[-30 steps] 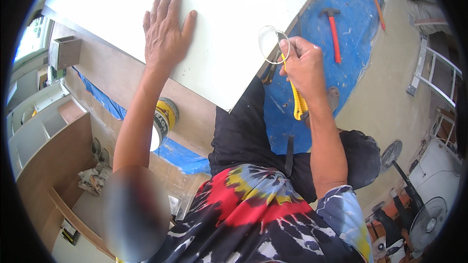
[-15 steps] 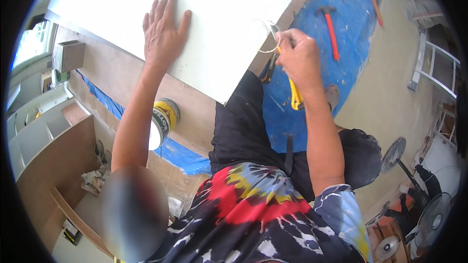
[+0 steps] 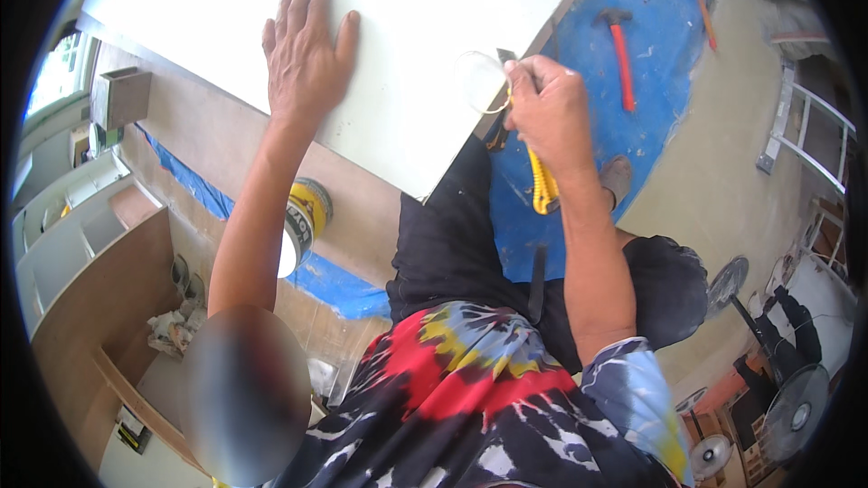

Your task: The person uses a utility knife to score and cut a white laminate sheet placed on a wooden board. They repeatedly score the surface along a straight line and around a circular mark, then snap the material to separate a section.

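Note:
My left hand (image 3: 302,68) lies flat, fingers apart, on a white panel (image 3: 425,27) at the top of the head view. My right hand (image 3: 547,113) is closed on a yellow utility knife (image 3: 545,188), its blade end at the panel's right edge. A thin white strip (image 3: 475,54) curls into a loop beside the blade, over the panel. Below the panel's right edge, a dark tool partly shows behind my right hand.
A red-handled hammer (image 3: 622,63) and an orange rod (image 3: 701,4) lie on blue sheeting (image 3: 655,126). A paint bucket (image 3: 307,221) stands by the wooden side below the panel. An aluminium ladder (image 3: 800,126) and fans (image 3: 796,411) are at right, wooden cabinets (image 3: 81,289) at left.
My right hand has shifted slightly left and up with the knife, and the white loop has moved left over the panel. My left hand stays flat on the panel.

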`<state>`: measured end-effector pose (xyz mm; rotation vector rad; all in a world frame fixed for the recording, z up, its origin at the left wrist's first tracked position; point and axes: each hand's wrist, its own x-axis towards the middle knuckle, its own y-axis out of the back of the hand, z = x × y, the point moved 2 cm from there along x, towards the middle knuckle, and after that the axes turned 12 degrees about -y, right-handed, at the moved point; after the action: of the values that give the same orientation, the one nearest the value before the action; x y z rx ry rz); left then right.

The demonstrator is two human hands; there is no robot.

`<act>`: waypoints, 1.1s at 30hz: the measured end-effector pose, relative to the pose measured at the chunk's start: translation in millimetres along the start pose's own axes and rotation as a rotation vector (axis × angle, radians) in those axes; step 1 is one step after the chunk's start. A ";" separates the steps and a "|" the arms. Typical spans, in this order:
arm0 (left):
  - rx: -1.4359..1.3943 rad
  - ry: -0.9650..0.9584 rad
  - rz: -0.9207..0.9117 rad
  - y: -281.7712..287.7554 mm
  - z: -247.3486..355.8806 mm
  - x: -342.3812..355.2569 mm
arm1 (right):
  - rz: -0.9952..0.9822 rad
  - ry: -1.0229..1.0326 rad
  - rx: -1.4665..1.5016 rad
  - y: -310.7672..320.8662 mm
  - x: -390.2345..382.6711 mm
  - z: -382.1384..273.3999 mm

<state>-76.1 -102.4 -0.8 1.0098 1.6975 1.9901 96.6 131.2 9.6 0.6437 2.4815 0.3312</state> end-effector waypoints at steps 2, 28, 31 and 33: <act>-0.026 0.031 -0.033 0.6 0.3 1.2 | -0.016 0.031 -0.007 -0.6 1.0 -0.3; -0.055 0.022 0.006 1.9 -1.0 1.4 | 0.134 0.141 -0.022 1.8 -8.6 -0.5; -0.060 0.033 0.025 1.5 -2.8 -0.9 | 0.073 0.037 0.041 2.9 -14.1 2.4; -0.051 0.035 0.020 -0.4 -3.7 -1.2 | 0.013 -0.048 0.075 2.8 -17.5 4.2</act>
<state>-78.0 -105.7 -1.7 0.9840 1.6517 2.0643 112.8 125.1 15.0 0.6909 2.4544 0.2265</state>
